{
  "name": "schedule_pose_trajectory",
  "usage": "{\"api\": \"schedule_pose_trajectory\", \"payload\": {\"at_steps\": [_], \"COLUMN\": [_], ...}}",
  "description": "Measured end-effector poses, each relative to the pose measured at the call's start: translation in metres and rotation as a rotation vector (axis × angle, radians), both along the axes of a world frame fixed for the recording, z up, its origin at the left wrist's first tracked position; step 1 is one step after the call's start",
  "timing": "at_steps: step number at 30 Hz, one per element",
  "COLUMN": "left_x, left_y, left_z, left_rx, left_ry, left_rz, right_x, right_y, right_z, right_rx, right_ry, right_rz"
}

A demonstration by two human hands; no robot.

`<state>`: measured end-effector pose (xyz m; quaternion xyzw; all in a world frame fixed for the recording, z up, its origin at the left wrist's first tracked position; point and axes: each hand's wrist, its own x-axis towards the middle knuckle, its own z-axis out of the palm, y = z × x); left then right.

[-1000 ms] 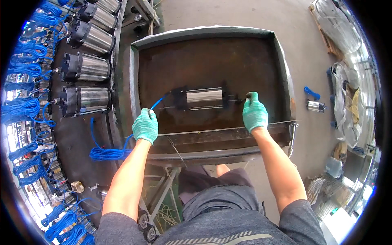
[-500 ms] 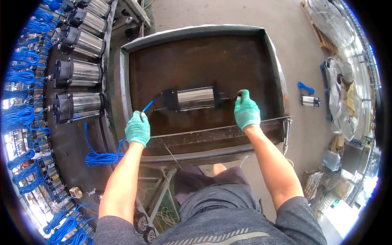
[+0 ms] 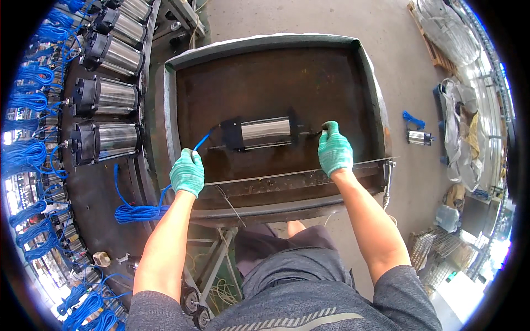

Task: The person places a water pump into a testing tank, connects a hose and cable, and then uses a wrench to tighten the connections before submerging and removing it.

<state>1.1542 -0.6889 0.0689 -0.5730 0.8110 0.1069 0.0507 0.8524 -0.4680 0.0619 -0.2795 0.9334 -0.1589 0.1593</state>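
Observation:
A motor with a shiny steel cylindrical body (image 3: 265, 131) and black ends lies on its side in a dark metal trough (image 3: 377, 102), apparently under liquid. From its left end runs a blue cable (image 3: 202, 142). My left hand (image 3: 187, 172), in a green glove, is closed around this cable at the trough's left side. My gloved right hand (image 3: 335, 148) is closed near the motor's right end, beside the shaft. A small dark tip shows at its fingers; what they grip is hidden.
Several similar steel motors (image 3: 117, 142) line a bench on the left, beside many blue cable coils (image 3: 27, 157). Another blue coil (image 3: 141, 213) lies left of my forearm. A thin rod (image 3: 298, 176) spans the trough's near side. A small motor (image 3: 419, 137) rests on the floor at right.
The motor's black left end shows more clearly than before, and the motor sits very slightly further right. Both hands keep almost the same place and hold.

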Motion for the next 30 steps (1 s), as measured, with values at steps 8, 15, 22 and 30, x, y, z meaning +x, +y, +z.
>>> {"api": "schedule_pose_trajectory", "payload": {"at_steps": [8,15,22,30], "left_x": [-0.0002,0.0006,0.0008,0.0008], "left_y": [0.0002,-0.0004,-0.0007,-0.0009], "left_z": [0.0009,-0.0003,-0.0005,-0.0002], "left_rx": [0.001,0.005,0.009,0.002], "left_ry": [0.003,0.008,-0.023,-0.001], "left_rz": [-0.006,-0.008,0.01,-0.005], "right_x": [0.0004,0.0008,0.0013,0.0013], "right_y": [-0.0003,-0.0008,-0.0006,-0.0002], "right_z": [0.0019,0.002,0.0003,0.0001], "right_rx": [0.007,0.025,0.021,-0.001], "right_ry": [0.01,0.008,-0.008,0.008], "right_rz": [0.006,0.0,-0.009,-0.007]}}
